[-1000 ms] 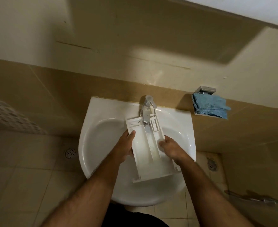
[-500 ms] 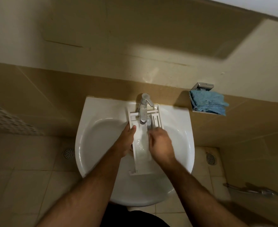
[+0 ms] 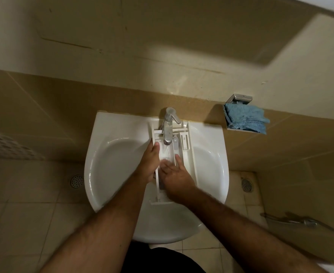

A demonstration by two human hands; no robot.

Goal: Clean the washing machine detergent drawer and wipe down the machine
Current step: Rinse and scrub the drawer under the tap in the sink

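Note:
A white plastic detergent drawer (image 3: pixel 187 154) lies lengthwise in the white sink (image 3: pixel 111 166), its far end under the chrome tap (image 3: pixel 168 129). Water runs from the spout into the drawer's middle compartment. My left hand (image 3: pixel 149 164) grips the drawer's left wall, thumb along the rim. My right hand (image 3: pixel 174 178) rests inside the drawer with its fingers spread flat on the wet bottom, holding nothing. The drawer's near half is partly hidden by my right hand and forearm.
A blue cloth (image 3: pixel 245 120) sits on a small metal wall shelf right of the sink. Floor drains (image 3: pixel 76 181) lie on the tiled floor on both sides. A hose sprayer (image 3: pixel 300 221) lies at the lower right. The tiled wall stands right behind the sink.
My right hand left the drawer's right edge and moved into its middle compartment under the running water. The drawer slid farther under the tap. My left hand kept its grip.

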